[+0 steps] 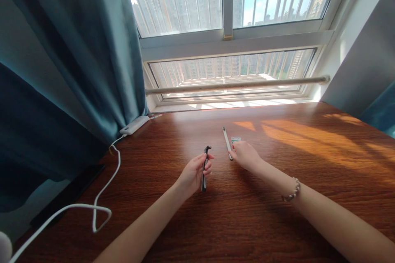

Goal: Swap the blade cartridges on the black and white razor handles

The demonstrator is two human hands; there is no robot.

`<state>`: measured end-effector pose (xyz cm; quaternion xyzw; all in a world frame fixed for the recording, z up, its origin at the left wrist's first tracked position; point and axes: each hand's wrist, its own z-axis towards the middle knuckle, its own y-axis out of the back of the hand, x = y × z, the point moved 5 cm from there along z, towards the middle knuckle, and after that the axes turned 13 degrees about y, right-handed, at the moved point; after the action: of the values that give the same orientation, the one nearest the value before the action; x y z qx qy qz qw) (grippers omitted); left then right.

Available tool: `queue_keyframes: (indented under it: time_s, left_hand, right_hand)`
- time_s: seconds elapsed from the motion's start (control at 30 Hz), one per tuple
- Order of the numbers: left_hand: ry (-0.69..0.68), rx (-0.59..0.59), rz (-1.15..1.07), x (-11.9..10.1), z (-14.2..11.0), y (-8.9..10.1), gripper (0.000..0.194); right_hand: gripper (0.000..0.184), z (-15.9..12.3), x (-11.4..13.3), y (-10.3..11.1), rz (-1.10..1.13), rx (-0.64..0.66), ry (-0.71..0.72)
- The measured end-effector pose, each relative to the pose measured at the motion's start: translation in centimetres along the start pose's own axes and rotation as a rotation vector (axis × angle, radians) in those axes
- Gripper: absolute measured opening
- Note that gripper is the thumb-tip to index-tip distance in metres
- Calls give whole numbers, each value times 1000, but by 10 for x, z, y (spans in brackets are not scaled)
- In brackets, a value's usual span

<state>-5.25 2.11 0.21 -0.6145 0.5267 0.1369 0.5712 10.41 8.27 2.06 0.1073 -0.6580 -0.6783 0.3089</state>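
Observation:
My left hand (194,173) is closed round a slim black-and-grey handle (204,174), held nearly upright above the table. Its black top end bends into a small hook, like a razor handle; too little detail shows to be sure of the kind. Farther right, my right hand (246,155) reaches down with fingers curled over the near edge of a small pale, green-marked flat packet (236,139). Those fingertips are partly hidden. A thin white stick (226,139) with dark ends lies just left of the packet, its near end beside my right thumb.
The brown wooden table (148,213) runs up to a barred window (185,4) with a rail (240,86). Left, a white cable (98,205) loops from a white power block (135,125) beside the blue curtain (101,49). A flat black object (74,189) lies at the left edge.

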Motion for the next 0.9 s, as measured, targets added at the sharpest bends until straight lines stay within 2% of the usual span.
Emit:
queue_keyframes:
  time_s: [0.13, 0.2, 0.37, 0.43, 0.53, 0.67, 0.77, 0.9]
  left_hand:
    - [-25, -25, 101, 0, -5, -3, 22]
    - [-30, -34, 148, 0, -7, -5, 23]
    - [-104, -79, 333, -5, -14, -8, 33]
    - [-162, -120, 450, -8, -17, -9, 36]
    - [-209, -169, 582, -10, -17, -11, 38]
    - [-244, -169, 684, -10, -5, -19, 38]
    - [-284, -158, 723, -9, 11, -30, 35]
    - [-313, -167, 717, -4, 31, -42, 35]
  right_hand:
    - [16, 18, 6, -16, 2, -49, -117]
    - [20, 26, 6, -21, 25, -71, -157]
    - [28, 27, 1, -12, 145, -146, -164]
    - [25, 15, 0, -2, 213, -189, -122]
    - [27, -19, -3, 12, 314, -265, -69]
    - [23, -70, -19, 23, 547, -523, 21]
    - [11, -94, -39, 20, 373, -574, 39]
    - [16, -104, -59, 12, 244, -561, 185]
